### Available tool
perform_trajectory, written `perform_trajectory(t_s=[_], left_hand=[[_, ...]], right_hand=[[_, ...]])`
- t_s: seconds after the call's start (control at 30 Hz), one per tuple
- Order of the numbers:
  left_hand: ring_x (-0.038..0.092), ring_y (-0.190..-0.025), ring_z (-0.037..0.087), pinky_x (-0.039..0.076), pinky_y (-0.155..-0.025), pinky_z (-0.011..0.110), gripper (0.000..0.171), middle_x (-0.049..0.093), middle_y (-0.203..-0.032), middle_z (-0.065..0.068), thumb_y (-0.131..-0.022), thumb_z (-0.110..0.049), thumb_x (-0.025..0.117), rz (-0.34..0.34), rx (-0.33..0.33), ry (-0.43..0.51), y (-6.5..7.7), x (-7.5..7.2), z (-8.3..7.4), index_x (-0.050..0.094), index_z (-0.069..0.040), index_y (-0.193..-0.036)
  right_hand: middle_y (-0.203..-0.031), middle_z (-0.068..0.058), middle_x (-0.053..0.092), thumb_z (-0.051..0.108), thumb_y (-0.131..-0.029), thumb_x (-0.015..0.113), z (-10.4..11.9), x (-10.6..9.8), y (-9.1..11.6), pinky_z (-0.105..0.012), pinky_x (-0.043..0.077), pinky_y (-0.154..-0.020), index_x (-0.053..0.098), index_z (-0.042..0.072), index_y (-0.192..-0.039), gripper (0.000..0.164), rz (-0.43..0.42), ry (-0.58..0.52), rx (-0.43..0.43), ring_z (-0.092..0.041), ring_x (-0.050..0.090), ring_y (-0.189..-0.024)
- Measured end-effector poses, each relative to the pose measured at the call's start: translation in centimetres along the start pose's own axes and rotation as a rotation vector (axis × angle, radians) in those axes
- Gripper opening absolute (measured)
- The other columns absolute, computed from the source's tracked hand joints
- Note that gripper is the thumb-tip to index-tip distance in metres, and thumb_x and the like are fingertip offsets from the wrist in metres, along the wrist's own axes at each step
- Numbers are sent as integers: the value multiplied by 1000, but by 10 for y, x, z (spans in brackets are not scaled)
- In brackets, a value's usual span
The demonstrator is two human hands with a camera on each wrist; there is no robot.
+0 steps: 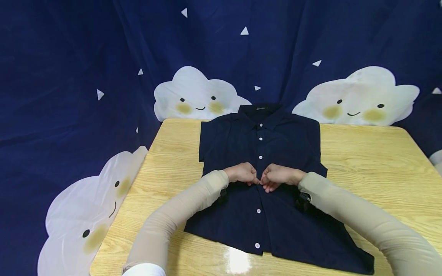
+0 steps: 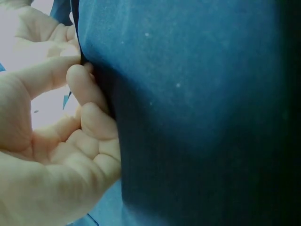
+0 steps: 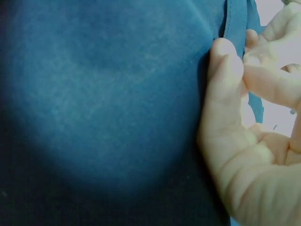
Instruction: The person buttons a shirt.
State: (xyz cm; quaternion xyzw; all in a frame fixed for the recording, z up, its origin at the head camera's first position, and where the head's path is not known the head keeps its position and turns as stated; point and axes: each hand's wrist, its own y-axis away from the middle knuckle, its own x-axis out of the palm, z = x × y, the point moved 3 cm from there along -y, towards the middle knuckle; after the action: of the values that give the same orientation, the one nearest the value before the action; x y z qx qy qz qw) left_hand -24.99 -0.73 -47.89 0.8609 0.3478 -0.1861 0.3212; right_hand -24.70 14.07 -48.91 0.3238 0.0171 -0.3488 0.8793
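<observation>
A dark navy button-up shirt (image 1: 228,143) lies front up on the table, its collar (image 1: 261,109) at the far end. At mid-placket my left hand (image 1: 243,173) and right hand (image 1: 279,176) meet, thumb and fingertips pinching the shirt's front edges. The left wrist view has the left hand (image 2: 61,155) holding the placket edge between thumb and forefinger. Likewise, the right hand (image 3: 240,141) pinches the stitched edge in the right wrist view. Any button between the fingertips is hidden. Below the hands the front edges part, showing a white button (image 1: 258,211) and another near the hem (image 1: 257,245).
The shirt rests on a light wooden table (image 1: 373,161), its lower right corner spread toward the near edge. Several white buttons run down the upper placket. Behind hangs a navy curtain (image 1: 214,38) with smiling white clouds (image 1: 362,92).
</observation>
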Motion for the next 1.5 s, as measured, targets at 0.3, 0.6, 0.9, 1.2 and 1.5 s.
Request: perform_trajectory(t_s=[0.3, 0.6, 0.9, 1.2, 1.5], left_hand=[[53, -53, 12, 38, -51, 20, 32, 54, -55, -1, -84, -12, 71, 12, -3, -15, 2, 1, 1, 56, -9, -56], [48, -50, 13, 33, -48, 21, 37, 54, -54, 1, -82, -12, 72, -9, -31, -23, 0, 0, -1, 51, -11, -52], [50, -52, 12, 36, -51, 21, 36, 54, -55, 0, -83, -10, 69, -6, -32, 33, 2, 2, 2, 52, -11, -52], [52, -53, 13, 38, -50, 22, 34, 54, -55, 1, -83, -7, 67, -14, -55, 94, 2, 2, 2, 51, -10, -53], [50, -51, 13, 36, -48, 22, 33, 56, -54, 1, -82, -10, 70, -40, -51, 12, 1, 1, 1, 54, -10, -53]], right_hand=[[-72, -9, 62, 2, -89, 54, -2, 2, 0, -28, 53, -61, 63, -1, -77, 15, -3, 16, -33, -15, 64, -64], [-74, -8, 62, 1, -90, 54, -3, 1, 4, -26, 53, -62, 62, -3, -83, 12, -1, 21, -98, -13, 64, -66], [-74, -8, 61, 2, -90, 55, -6, 7, 6, -29, 54, -62, 60, -4, -84, 10, -31, 39, -181, -16, 64, -66], [-72, -8, 61, -2, -88, 55, -4, 8, 9, -32, 54, -62, 59, -5, -84, 6, -58, 97, -249, -18, 64, -66], [-75, -8, 60, -5, -90, 51, -1, 7, 13, -33, 54, -62, 59, -3, -87, 9, -60, 172, -271, -19, 63, -67]])
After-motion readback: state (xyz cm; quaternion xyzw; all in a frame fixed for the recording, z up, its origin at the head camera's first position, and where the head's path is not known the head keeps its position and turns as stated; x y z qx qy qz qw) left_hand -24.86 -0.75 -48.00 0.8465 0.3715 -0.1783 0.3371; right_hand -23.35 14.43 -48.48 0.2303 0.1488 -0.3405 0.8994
